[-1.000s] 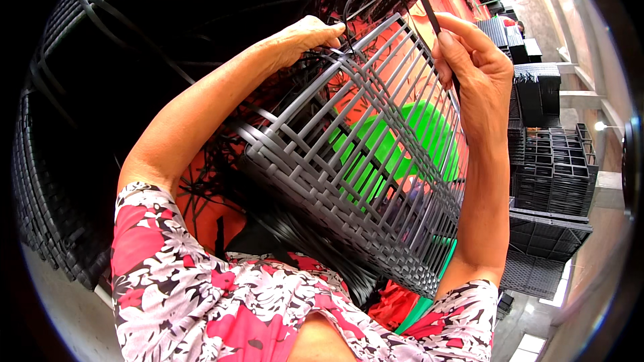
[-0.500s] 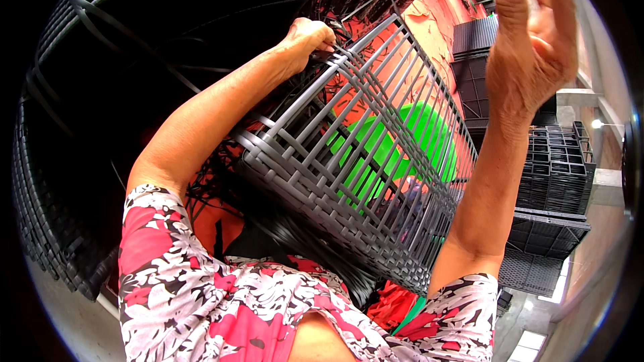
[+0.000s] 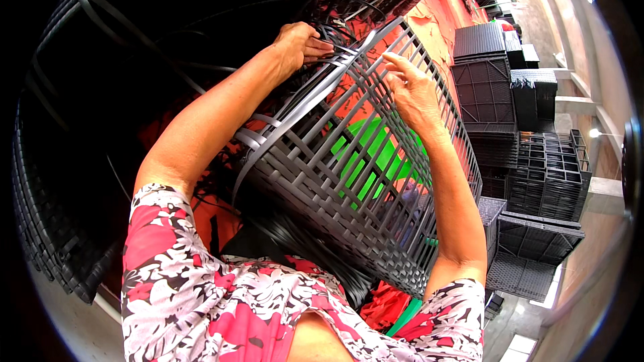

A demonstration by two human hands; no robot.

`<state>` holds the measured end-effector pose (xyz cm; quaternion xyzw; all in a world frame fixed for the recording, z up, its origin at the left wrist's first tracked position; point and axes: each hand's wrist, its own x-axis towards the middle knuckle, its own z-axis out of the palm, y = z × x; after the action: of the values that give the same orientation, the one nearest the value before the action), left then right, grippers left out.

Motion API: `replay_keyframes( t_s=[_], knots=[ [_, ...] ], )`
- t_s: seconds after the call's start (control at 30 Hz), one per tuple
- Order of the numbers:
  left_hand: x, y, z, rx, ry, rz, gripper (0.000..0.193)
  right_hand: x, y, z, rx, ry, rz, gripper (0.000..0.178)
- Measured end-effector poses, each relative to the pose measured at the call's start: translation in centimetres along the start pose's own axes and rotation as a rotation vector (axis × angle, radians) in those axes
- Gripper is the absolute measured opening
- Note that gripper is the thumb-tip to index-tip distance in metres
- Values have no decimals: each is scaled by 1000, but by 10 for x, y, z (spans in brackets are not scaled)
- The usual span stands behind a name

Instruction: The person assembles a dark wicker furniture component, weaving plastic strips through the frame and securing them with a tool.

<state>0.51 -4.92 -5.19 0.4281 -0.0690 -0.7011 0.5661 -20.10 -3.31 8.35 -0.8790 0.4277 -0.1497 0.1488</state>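
Note:
A grey woven basket-like frame (image 3: 315, 181) of plastic strips lies tilted before me, its lower side densely woven and its upper side open bars. My left hand (image 3: 300, 47) is closed at its upper left corner, fingers pinching a flat grey plastic strip (image 3: 305, 104) where several strips cross. That strip runs down along the frame's left edge and bends in a loose loop near the lower corner. Over the bars, my right hand (image 3: 412, 94) has its index finger stretched out and the other fingers loosely bent. I see nothing held in it.
Through the bars shows a bright green round-edged thing (image 3: 376, 154) on the orange-red floor covering (image 3: 429, 17). Dark woven furniture pieces (image 3: 483, 87) stand stacked at the right. A large dark woven piece (image 3: 40, 181) fills the left. Black strips (image 3: 315, 248) lie bundled beneath the frame.
My right hand has come down and leftward from its raised place at the upper right to the frame's bars. A loose grey strip now lies along the frame's left edge. My left hand stays at the corner.

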Motion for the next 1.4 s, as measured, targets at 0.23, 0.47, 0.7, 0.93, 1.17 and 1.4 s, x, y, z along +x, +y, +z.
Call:
replay_keyframes(
  t_s=[0.23, 0.47, 0.7, 0.93, 1.17, 1.4],
  knots=[
    [24, 10, -43, -135, 250, 55, 27, 32, -3, 9, -352, -162, -349, 48],
    [32, 12, -103, 25, 717, 84, 25, 54, -7, -5, 140, -76, -116, 35],
    [-42, 42, -35, 1021, -121, 932, 19, 5, 11, 32, -203, 28, -151, 37],
    [-10, 16, -6, 950, -625, 635, 41, 10, 4, 52, -155, 46, -192, 37],
    [-18, 22, -8, 950, -600, 508, 34, 1, 7, 55, -154, 80, -159, 35],
    [-6, 22, -21, 679, -741, 391, 25, -3, 2, 58, -43, 166, -229, 30]
  ],
)
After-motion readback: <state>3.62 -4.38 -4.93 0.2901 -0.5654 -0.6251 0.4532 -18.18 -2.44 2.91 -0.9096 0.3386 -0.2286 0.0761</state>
